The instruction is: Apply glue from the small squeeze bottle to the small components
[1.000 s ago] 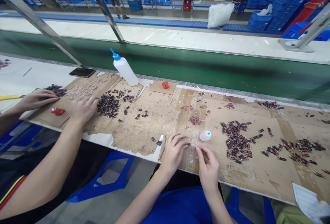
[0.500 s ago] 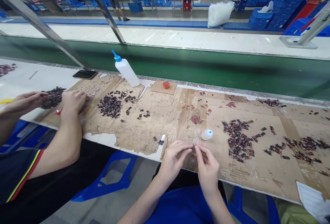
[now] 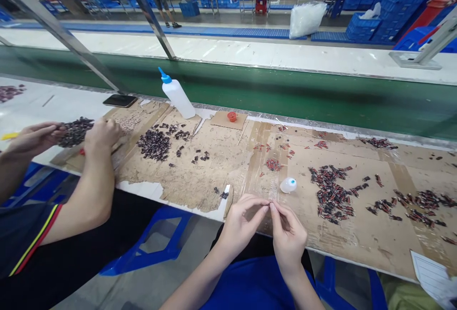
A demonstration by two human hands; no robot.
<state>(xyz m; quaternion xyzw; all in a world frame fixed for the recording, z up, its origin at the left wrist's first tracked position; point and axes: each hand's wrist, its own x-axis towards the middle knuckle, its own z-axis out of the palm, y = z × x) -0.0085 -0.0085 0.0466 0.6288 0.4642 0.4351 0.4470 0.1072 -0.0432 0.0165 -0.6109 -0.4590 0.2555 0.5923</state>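
Observation:
My left hand (image 3: 243, 215) and my right hand (image 3: 288, 231) meet fingertip to fingertip above the near edge of the cardboard-covered table. Both are closed in a pinch; whatever sits between the fingertips is too small and covered to make out. Just beyond them lies a small white bottle (image 3: 288, 185) with a blue tip. Behind it is a little heap of red pieces (image 3: 273, 165). To the right spreads a large pile of small black-and-red parts (image 3: 332, 193). A few tiny black parts (image 3: 223, 195) lie left of my hands.
A co-worker's hands (image 3: 102, 136) work over dark parts at the left. A tall white squeeze bottle (image 3: 179, 99), a phone (image 3: 120, 101), a red cup (image 3: 232, 116) and a black pile (image 3: 154, 145) stand or lie on the table. Beyond runs a green belt (image 3: 285, 98).
My hands stay pinched together at nearly the same spot, with a slight shift of the fingers. The whole view has moved a little. The co-worker's hands have shifted slightly.

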